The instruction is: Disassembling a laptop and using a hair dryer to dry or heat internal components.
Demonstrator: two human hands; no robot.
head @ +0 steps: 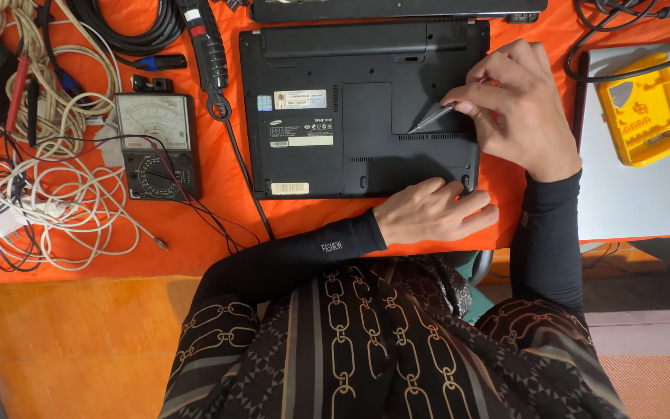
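Note:
A black laptop (327, 109) lies upside down on an orange cloth (219, 233), its underside with labels and vents facing up. My right hand (517, 109) grips a screwdriver (432, 118), whose tip touches the laptop's base near the right vent strip. My left hand (432, 211) rests flat on the laptop's near edge at its right corner, fingers together, holding nothing.
An analog multimeter (157, 143) with leads lies left of the laptop. Tangled white and black cables (48, 178) fill the far left. A soldering tool (209, 50) lies at top. A yellow parts tray (644, 109) sits on a grey laptop lid (637, 194) at right. A second dark device (397, 9) sits behind.

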